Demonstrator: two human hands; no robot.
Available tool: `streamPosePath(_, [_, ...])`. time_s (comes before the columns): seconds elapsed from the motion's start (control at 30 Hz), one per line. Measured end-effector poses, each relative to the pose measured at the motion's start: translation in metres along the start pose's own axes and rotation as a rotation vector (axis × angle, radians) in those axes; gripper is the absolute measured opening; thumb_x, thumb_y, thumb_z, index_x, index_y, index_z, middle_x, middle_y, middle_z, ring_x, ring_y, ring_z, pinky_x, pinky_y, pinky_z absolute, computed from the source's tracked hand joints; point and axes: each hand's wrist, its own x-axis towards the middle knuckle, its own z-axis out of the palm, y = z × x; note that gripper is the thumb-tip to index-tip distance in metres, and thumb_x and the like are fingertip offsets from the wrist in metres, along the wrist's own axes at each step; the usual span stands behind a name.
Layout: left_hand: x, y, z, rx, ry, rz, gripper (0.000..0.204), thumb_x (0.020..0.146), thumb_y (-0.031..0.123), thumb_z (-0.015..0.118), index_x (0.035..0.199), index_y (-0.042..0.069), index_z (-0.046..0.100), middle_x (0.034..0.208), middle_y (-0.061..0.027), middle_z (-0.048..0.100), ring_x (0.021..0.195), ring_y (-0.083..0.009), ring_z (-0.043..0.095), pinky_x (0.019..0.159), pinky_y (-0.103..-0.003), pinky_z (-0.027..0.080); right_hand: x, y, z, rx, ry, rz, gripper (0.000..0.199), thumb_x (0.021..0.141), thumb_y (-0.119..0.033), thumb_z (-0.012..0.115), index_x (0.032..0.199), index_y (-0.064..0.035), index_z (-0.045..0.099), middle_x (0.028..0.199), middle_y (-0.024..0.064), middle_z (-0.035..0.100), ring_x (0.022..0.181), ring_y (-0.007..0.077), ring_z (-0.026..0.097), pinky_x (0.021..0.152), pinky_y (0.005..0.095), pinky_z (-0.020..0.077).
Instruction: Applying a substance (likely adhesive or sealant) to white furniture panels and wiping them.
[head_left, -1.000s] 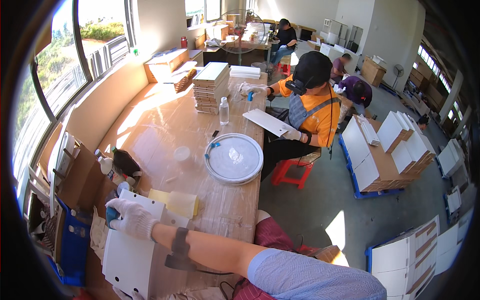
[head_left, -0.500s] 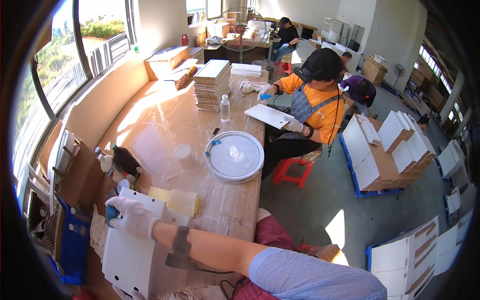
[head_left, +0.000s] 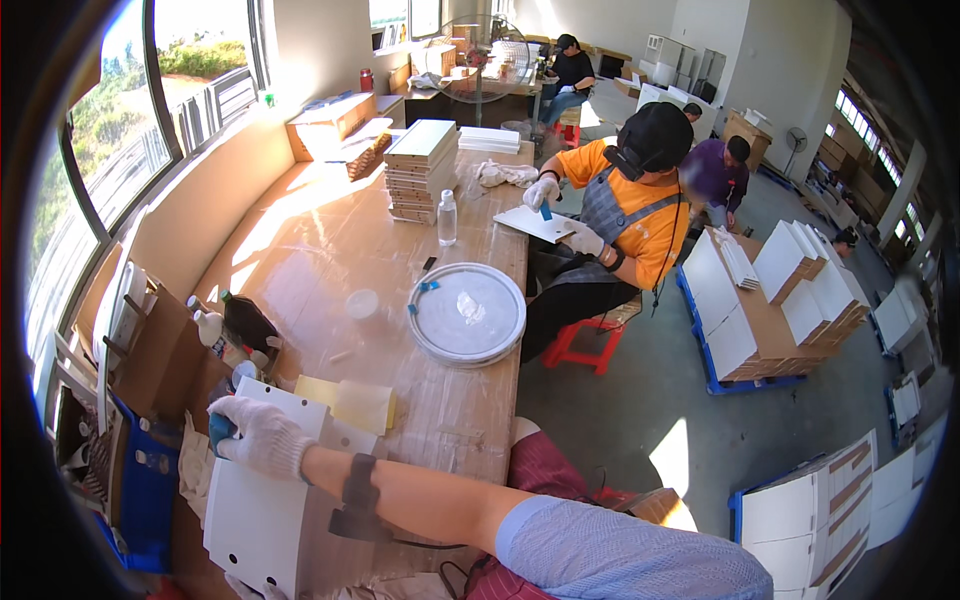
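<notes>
My right hand (head_left: 258,437), in a white knit glove, is closed round a small blue tool (head_left: 222,430) whose full shape is hidden. It rests over the upper part of a white panel (head_left: 255,505) with dark round holes along its edges. At the lower edge of the picture my left hand (head_left: 255,588), also gloved, is at the panel's near end; only its fingers show in part. Under the first panel another white board (head_left: 345,437) sticks out. Yellow sheets (head_left: 360,403) lie just beyond it.
A round grey lid (head_left: 466,312) with white paste, a clear bottle (head_left: 446,218) and a panel stack (head_left: 418,172) stand on the table (head_left: 300,260). Bottles (head_left: 245,325) and a blue bin (head_left: 150,490) are at left. A co-worker in orange (head_left: 630,215) sits across the table corner, scraping a white board.
My hands and the panel stay almost where they were. The orange-clad co-worker has brought a blue scraper down onto their board. Behind, the person in purple has straightened up.
</notes>
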Motion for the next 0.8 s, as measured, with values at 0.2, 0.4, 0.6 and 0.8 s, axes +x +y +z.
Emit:
streamPosePath(0.2, [-0.003,-0.016,-0.007,0.005,-0.088,0.181,0.054,0.097,0.022,0.048,0.137,-0.015,0.044,0.142,-0.0351,0.044,0.13,-0.0465,0.047,0.106,-0.056,0.041,0.0,0.001,-0.005,-0.014,0.007,0.004,0.04,0.079,-0.012,0.069,0.117,-0.0046,0.064,0.094,0.02,0.068,0.09,0.0344,0.068,0.084,0.0391,0.0535])
streamPosePath(0.4, [-0.008,-0.005,-0.018,0.05,-0.021,0.025,0.051,0.1,0.023,0.043,0.141,-0.008,0.043,0.144,-0.0253,0.044,0.129,-0.0375,0.048,0.108,-0.045,0.039,-0.003,-0.002,0.011,0.125,-0.032,-0.008,0.034,0.079,-0.013,0.069,0.111,-0.0056,0.065,0.094,0.0203,0.068,0.09,0.0358,0.068,0.082,0.0392,0.0532])
streamPosePath(0.6, [-0.008,0.024,0.002,-0.113,0.045,-0.335,0.064,0.099,0.029,0.048,0.149,-0.009,0.034,0.155,-0.019,0.036,0.142,-0.03,0.036,0.119,-0.042,0.024,0.008,0.008,-0.014,-0.003,-0.005,-0.028,0.041,0.079,-0.022,0.075,0.117,-0.0059,0.067,0.093,0.0122,0.072,0.085,0.0244,0.07,0.081,0.0343,0.0546])
streamPosePath(0.8, [-0.007,0.049,-0.029,0.424,-0.283,-0.03,0.086,0.083,0.039,0.073,0.152,0.004,0.036,0.162,-0.0204,0.026,0.151,-0.0359,0.019,0.121,-0.048,0.019,0.003,-0.007,-0.009,0.262,-0.082,0.16,0.037,0.084,-0.015,0.072,0.118,-0.0021,0.064,0.087,0.0062,0.068,0.076,0.0143,0.065,0.069,0.0287,0.0535])
